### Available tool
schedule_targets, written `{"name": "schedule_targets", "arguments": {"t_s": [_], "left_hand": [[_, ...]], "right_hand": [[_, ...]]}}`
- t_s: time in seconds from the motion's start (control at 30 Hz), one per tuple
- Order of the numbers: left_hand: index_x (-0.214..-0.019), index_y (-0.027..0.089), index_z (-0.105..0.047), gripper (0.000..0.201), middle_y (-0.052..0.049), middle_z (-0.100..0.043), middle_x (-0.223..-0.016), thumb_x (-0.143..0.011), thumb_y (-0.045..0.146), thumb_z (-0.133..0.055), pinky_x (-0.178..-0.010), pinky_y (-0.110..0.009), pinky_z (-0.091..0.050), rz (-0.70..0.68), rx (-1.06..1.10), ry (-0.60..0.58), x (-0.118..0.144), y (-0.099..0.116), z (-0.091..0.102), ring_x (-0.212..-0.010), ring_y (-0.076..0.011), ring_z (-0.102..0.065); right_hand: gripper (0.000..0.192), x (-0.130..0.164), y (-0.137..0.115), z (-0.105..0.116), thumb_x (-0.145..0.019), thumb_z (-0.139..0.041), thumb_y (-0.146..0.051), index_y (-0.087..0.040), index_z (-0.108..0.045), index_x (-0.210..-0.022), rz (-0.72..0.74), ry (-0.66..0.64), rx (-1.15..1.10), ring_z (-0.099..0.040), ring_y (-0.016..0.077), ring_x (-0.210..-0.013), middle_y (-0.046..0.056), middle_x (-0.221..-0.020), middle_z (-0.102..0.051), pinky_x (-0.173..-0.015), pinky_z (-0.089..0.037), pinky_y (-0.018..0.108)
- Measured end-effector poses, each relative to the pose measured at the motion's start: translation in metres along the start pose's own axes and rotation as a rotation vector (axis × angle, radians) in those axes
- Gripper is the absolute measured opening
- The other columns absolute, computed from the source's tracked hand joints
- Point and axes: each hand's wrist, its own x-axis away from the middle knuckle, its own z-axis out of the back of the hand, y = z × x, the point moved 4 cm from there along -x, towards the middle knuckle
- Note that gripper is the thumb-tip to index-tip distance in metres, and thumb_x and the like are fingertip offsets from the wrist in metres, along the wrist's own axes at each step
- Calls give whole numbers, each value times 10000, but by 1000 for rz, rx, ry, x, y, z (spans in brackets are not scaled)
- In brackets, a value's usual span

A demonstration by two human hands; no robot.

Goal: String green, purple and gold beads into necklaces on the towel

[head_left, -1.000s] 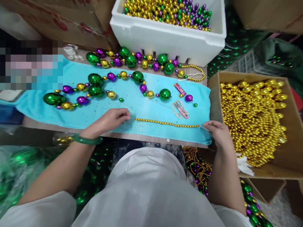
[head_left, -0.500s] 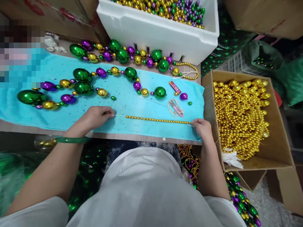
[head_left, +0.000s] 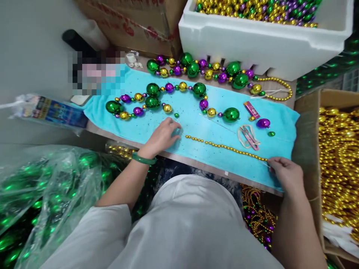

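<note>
1. A strand of small gold beads (head_left: 224,147) is being held stretched across the turquoise towel (head_left: 196,130), running from frame centre down to the lower right; it lies on the towel, near the scissors (head_left: 248,136) but apart from them.
2. The right hand (head_left: 286,175) is pinching the thread at the strand's right end, fingers closed narrowly on it at the towel's lower right edge.
3. The left hand (head_left: 164,135) is resting palm down on the towel just left of the strand's other end, fingers curled; whether the thread is being pinched there cannot be told, since it is too fine to see.
4. As a judgement, the thread is best being kept taut and low against the towel, so that the beads are not sliding off the free end.
5. The pull is best being kept even between both hands, since a jerk could be scattering beads onto the surface (head_left: 202,167).
6. Both forearms are being held low, the left wrist, with a green bangle (head_left: 143,159), at the surface's near edge, and the right wrist bent inward.
7. A necklace of large green, purple and gold balls (head_left: 168,99) is lying above the strand, untouched.
</note>
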Motion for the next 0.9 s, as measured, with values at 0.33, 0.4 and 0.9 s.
{"name": "schedule_targets", "arguments": {"t_s": [0.33, 0.4, 0.9], "left_hand": [[-1004, 213, -716, 197, -101, -553, -1129, -897, 301, -576, -949, -438, -402, -165, -4, -5, -11, 24, -27, -1041, -268, -467], [-977, 220, -720, 186, -96, -567, -1109, -897, 286, -565, -919, -444, -405, -136, -25, 4, -11, 19, -26, -1025, -272, -470], [-962, 282, -731, 157, -59, -567, -1267, -867, 345, -624, -1003, -503, -323, -120, 11, 79, -8, 34, -42, -1205, -305, -413]], "right_hand": [[188, 2, 3, -2, -554, -719, -370, -206, -671, -631, -137, -25, -65, -470, 179, -473, 67, -508, -580, -517, -357, 357], [241, 1, 5, -3, -549, -713, -409, -198, -674, -658, -133, -38, -61, -459, 168, -475, 54, -515, -580, -511, -348, 340], [328, 2, 7, -4, -552, -662, -452, -162, -658, -704, -119, -18, -25, -424, 123, -463, 3, -503, -551, -475, -317, 268]]}}
